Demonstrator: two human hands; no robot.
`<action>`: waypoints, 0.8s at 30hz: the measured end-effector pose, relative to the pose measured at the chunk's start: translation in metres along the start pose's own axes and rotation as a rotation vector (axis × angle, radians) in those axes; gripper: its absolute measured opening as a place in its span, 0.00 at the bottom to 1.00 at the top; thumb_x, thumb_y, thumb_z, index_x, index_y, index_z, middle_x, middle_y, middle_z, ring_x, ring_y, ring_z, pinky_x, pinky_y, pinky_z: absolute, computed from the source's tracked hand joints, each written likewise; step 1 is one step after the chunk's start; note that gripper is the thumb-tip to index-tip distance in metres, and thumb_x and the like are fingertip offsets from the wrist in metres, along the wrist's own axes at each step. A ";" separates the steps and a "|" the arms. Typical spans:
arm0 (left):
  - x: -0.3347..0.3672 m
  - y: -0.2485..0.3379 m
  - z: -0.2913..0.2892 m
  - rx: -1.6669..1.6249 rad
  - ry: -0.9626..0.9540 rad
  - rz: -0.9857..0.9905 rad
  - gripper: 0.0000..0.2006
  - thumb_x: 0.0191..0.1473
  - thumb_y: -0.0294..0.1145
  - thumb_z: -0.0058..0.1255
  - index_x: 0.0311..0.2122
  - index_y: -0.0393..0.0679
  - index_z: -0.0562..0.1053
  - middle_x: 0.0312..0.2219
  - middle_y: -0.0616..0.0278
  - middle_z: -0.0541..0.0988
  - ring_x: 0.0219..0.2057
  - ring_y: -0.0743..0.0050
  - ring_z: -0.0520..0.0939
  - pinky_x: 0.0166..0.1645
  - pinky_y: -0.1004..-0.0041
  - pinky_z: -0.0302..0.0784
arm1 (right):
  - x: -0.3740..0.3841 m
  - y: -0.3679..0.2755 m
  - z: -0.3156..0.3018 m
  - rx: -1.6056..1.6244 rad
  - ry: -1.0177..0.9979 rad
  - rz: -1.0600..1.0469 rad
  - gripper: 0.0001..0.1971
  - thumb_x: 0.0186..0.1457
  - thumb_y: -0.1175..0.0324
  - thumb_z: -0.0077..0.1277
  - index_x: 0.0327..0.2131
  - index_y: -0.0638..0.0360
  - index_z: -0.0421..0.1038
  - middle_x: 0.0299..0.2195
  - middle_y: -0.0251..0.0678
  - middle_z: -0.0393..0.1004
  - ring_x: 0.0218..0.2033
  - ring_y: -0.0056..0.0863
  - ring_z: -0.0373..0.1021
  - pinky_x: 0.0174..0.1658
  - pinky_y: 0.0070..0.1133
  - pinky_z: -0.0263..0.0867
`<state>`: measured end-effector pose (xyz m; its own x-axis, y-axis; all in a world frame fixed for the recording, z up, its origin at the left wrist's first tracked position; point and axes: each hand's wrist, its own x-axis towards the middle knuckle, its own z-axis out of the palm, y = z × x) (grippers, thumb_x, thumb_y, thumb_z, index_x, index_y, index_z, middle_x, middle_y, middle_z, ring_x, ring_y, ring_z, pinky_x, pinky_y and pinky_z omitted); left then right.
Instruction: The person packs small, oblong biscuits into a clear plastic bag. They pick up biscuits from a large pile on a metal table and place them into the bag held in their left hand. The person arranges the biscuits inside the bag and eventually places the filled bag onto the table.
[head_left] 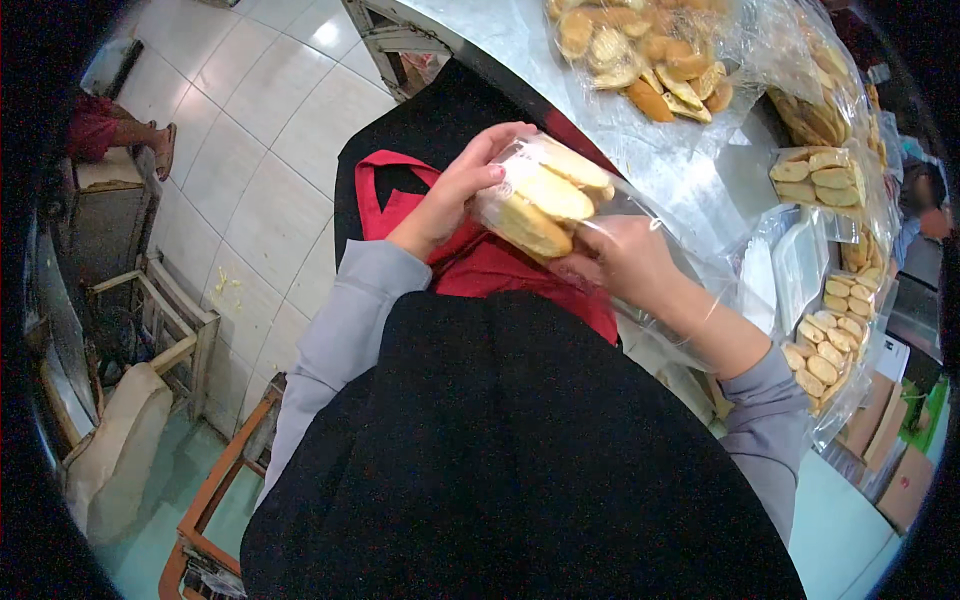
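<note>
Over my lap, a clear plastic bag point(632, 196) holds several pale, oblong bread slices point(548, 190) with golden edges. My left hand point(455, 195) grips the bag's closed end from the left, thumb on top and fingers behind. From the right, my right hand point(640, 262) reaches inside the bag, whose loose film runs back over the wrist. Its curled fingers press against the lower right ends of the slices; the fingertips are partly hidden. Beneath both hands lies a red cloth point(480, 265) over black clothing.
A metal-topped table point(660, 160) curves along the right, bearing a large bag of bread pieces point(640, 50), packs of slices point(818, 180) and a clear plastic tray point(800, 262). On the left stand a wooden chair frame point(180, 320) and an orange-brown frame point(215, 490). Another person's foot point(165, 150) shows at upper left.
</note>
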<state>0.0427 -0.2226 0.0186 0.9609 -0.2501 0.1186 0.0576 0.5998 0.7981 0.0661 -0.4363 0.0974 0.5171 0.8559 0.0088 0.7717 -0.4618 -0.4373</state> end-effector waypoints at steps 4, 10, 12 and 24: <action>-0.008 -0.017 -0.002 0.160 0.078 -0.205 0.31 0.52 0.34 0.46 0.58 0.38 0.50 0.56 0.56 0.57 0.56 0.70 0.58 0.58 0.72 0.52 | -0.007 0.012 0.012 0.181 -0.159 -0.040 0.13 0.47 0.60 0.52 0.20 0.60 0.69 0.16 0.41 0.68 0.19 0.38 0.68 0.23 0.28 0.62; -0.013 -0.017 0.004 0.062 0.131 -0.288 0.34 0.51 0.38 0.47 0.59 0.37 0.48 0.56 0.56 0.56 0.56 0.69 0.59 0.58 0.72 0.53 | -0.015 0.009 0.033 0.534 -0.035 0.388 0.21 0.41 0.53 0.57 0.14 0.62 0.67 0.12 0.41 0.67 0.14 0.35 0.66 0.20 0.26 0.61; -0.015 -0.015 -0.001 0.029 0.069 -0.150 0.34 0.51 0.36 0.48 0.59 0.36 0.47 0.55 0.56 0.58 0.55 0.71 0.60 0.58 0.73 0.53 | -0.012 0.013 0.028 0.441 -0.044 0.338 0.20 0.41 0.52 0.57 0.14 0.61 0.68 0.12 0.40 0.67 0.14 0.35 0.66 0.20 0.27 0.61; -0.009 -0.004 -0.007 0.198 0.209 -0.040 0.36 0.47 0.35 0.49 0.59 0.37 0.48 0.57 0.55 0.56 0.57 0.68 0.58 0.59 0.72 0.51 | 0.014 0.005 -0.002 0.253 -0.050 0.122 0.16 0.44 0.52 0.54 0.20 0.55 0.72 0.16 0.39 0.70 0.18 0.37 0.68 0.24 0.26 0.64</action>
<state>0.0359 -0.2176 0.0108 0.9951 -0.0965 -0.0233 0.0625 0.4278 0.9017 0.0776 -0.4269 0.0968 0.5765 0.8110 -0.0997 0.5845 -0.4946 -0.6432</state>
